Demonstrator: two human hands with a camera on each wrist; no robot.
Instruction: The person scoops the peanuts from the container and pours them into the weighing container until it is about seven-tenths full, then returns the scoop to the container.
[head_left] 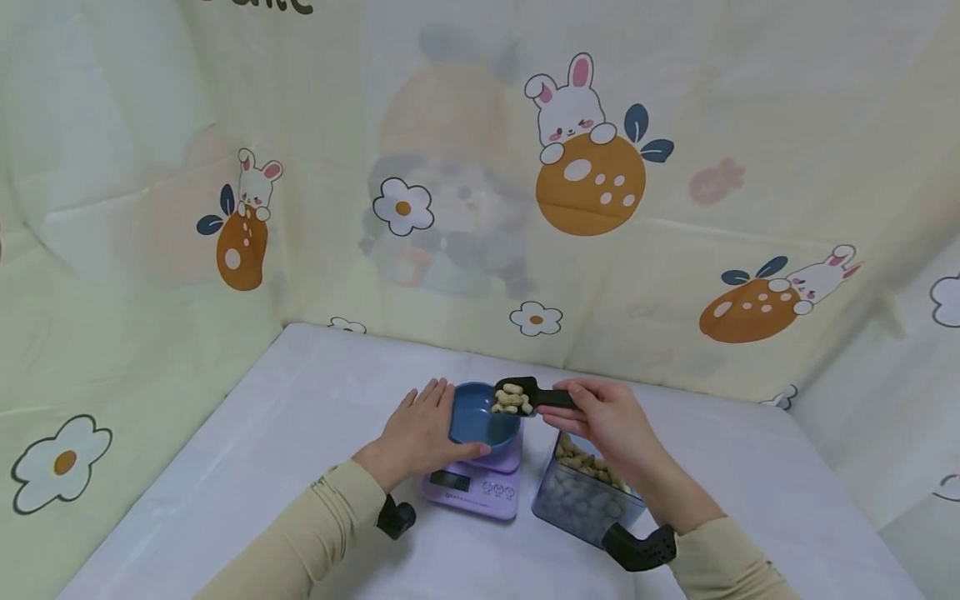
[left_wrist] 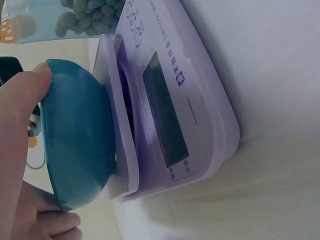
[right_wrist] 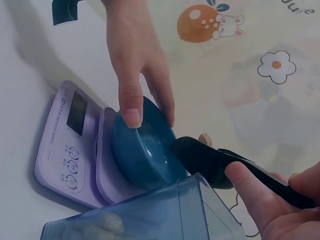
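Observation:
My left hand (head_left: 422, 433) holds a blue bowl (head_left: 471, 414) at its side, thumb on the near rim and fingers along the left. Beneath the bowl is a purple kitchen scale (head_left: 472, 490). In my right hand (head_left: 609, 421) is the handle of a black scoop (head_left: 553, 398), pinched between thumb and fingers. Several unshelled peanuts (head_left: 512, 397) lie in the scoop, whose head overlaps the bowl's right rim. From the right wrist view, the scoop head reaches over the bowl's edge, and the left thumb (right_wrist: 132, 107) lies over the rim.
A clear bluish bin (head_left: 577, 500) with more peanuts (head_left: 581, 462) stands right of the scale, under my right forearm. White cloth (head_left: 315, 383) covers the table. A patterned curtain (head_left: 465, 275) hangs behind it and along both sides.

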